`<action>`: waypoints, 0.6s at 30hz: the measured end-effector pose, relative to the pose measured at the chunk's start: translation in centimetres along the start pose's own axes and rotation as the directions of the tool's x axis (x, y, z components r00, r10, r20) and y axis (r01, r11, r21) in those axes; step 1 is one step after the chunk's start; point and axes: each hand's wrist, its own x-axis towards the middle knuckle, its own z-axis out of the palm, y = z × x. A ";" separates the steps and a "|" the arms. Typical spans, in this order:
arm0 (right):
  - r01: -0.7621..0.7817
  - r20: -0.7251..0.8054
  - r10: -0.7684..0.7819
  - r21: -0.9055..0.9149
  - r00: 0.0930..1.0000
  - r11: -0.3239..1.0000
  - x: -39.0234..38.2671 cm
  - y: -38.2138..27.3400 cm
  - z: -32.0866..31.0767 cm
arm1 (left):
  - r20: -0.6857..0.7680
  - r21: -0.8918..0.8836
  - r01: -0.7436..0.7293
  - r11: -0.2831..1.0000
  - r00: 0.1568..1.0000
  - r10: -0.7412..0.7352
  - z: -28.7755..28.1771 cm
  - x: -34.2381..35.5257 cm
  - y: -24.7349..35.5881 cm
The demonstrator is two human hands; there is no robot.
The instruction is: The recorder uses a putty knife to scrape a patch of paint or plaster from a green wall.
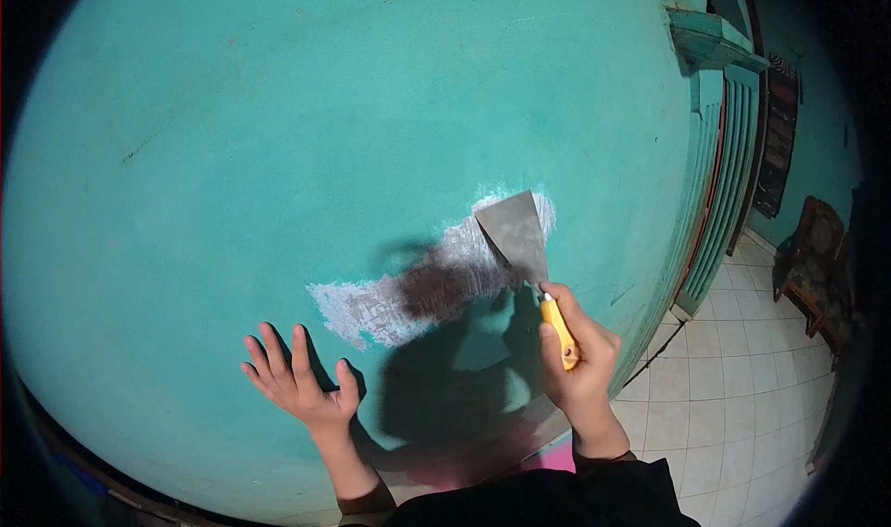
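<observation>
My right hand (580,346) grips a putty knife by its yellow handle (560,332). The wide grey metal blade (516,235) points up and lies over the right end of a pale, scraped patch (432,281) on the green wall (278,156). Streaks of whitish plaster show in that patch, which slants down to the left. Fingers spread, my left hand (302,383) is up at the wall just below the patch's left end, holding nothing. Whether its palm presses on the wall I cannot tell. My shadow covers part of the patch and the wall under it.
On the right, a green moulded door frame (710,193) ends the wall. Beyond it lies a floor of pale square tiles (715,379), with a carved wooden chair (815,258) against the far side. A dark patterned hanging (778,137) is on the wall there. Something pink (557,455) shows below my right forearm.
</observation>
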 end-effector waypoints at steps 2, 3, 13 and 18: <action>-0.002 -0.011 0.002 0.004 1.000 1.000 0.0 0.1 0.0 | -0.002 -0.003 0.005 1.000 1.000 -0.005 -0.1 0.0 0.1; -0.007 -0.005 0.007 -0.005 1.000 1.000 0.0 0.1 -0.1 | -0.003 -0.005 0.010 1.000 1.000 -0.010 -0.1 0.0 0.2; 0.045 -0.015 -0.046 -0.034 0.999 0.998 0.6 0.2 0.7 | 0.001 -0.001 0.018 1.000 1.000 -0.018 -0.2 -0.1 0.1; 0.015 0.006 -0.015 -0.017 1.000 1.000 0.0 0.1 0.4 | 0.019 0.013 -0.005 1.000 1.000 0.005 0.1 -0.2 -0.3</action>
